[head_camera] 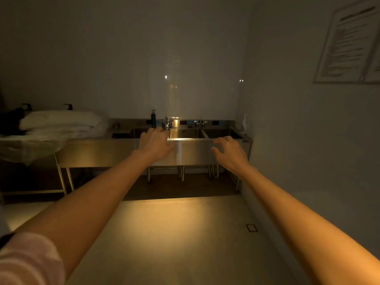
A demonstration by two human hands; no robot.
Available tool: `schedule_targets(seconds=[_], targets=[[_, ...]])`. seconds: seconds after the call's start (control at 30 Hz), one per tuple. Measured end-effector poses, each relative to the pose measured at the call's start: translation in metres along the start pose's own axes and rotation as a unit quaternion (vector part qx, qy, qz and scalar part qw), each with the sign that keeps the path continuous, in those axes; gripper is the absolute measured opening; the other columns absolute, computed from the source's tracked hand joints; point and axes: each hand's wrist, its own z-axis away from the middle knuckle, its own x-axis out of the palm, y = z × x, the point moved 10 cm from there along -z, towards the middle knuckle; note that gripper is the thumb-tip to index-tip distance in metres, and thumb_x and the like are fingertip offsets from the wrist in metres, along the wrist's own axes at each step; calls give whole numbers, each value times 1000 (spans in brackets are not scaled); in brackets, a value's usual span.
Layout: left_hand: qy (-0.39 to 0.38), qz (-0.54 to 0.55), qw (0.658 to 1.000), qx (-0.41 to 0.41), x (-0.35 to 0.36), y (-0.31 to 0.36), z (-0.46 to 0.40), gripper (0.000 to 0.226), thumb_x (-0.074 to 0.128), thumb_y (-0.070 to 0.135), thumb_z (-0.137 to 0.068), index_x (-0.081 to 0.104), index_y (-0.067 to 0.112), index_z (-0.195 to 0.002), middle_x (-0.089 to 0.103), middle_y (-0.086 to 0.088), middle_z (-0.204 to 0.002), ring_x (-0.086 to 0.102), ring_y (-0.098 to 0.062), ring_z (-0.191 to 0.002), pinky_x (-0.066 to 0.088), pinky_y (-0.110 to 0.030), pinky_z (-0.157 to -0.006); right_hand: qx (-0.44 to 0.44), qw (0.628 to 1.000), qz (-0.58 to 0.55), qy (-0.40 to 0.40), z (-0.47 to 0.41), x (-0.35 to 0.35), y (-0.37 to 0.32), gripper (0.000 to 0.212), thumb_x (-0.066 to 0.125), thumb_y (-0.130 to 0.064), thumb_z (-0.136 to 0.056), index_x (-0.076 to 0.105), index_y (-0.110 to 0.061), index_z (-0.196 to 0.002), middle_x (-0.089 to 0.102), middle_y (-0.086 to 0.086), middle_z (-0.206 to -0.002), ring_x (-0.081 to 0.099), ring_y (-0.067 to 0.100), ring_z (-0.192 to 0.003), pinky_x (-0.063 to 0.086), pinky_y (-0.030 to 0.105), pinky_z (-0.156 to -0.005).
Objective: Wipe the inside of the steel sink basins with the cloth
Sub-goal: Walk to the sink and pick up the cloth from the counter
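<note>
Pretty dim room, but the person has both arms stretched out toward a steel sink unit (191,150) against the back wall. Three basins in a row, two faucets behind them, one dark pump bottle (153,118) by the left faucet. The left hand (155,144) and right hand (229,152) both hang in the air in front of it, fingers loosely spread, holding nothing. One pile of folded white cloth (61,122) sits on the bench (12,138) to the left, well apart from the hands. Two framed notices on the right wall.
</note>
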Motion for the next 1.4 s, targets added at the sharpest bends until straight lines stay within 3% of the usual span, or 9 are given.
schedule_targets(seconds=[0.2, 0.37, 0.63, 0.87, 1.07, 1.4], targets=[[-18, 10, 1000, -6, 34, -3, -8, 51, 50, 43, -94, 47, 15, -137, 49, -12, -134, 46, -30, -121, 40, -43, -95, 16, 1000, 10, -9, -9, 22, 19, 40, 51, -34, -95, 51, -17, -131, 46, 7, -137, 44, 26, -126, 43, 37, -93], [-30, 33, 999, -17, 72, -4, -27, 53, 52, 43, -93, 44, 16, -139, 46, -12, -139, 42, -31, -127, 37, -47, -101, 8, 1000, 15, -22, -31, 53, 45, 36, 51, -33, -95, 55, -15, -125, 50, 10, -131, 47, 28, -121, 43, 36, -90], [-65, 46, 996, -35, 156, 12, -85, 49, 54, 39, -93, 47, 15, -135, 48, -13, -136, 43, -32, -124, 37, -46, -97, 8, 998, -22, -59, -74, 116, 120, 33, 54, -32, -94, 55, -20, -124, 52, 8, -127, 51, 24, -113, 42, 30, -85], [-75, 47, 994, -56, 215, 17, -134, 50, 54, 42, -93, 47, 17, -136, 51, -10, -134, 47, -28, -121, 38, -44, -98, 21, 993, -24, -113, -119, 162, 180, 36, 55, -33, -94, 54, -18, -127, 50, 8, -131, 47, 26, -121, 44, 41, -100], [-88, 32, 992, -89, 260, 0, -147, 48, 54, 42, -92, 48, 17, -134, 50, -9, -133, 46, -27, -121, 37, -44, -100, -5, 988, -22, -150, -144, 211, 183, 36, 54, -32, -94, 53, -19, -128, 47, 6, -134, 42, 24, -126, 40, 38, -100], [-105, 23, 985, -131, 315, -88, -172, 52, 52, 45, -92, 46, 19, -137, 48, -8, -137, 42, -28, -127, 34, -45, -102, -7, 984, -55, -172, -198, 314, 155, 37, 55, -33, -94, 52, -22, -129, 47, 3, -136, 42, 22, -126, 39, 34, -99]])
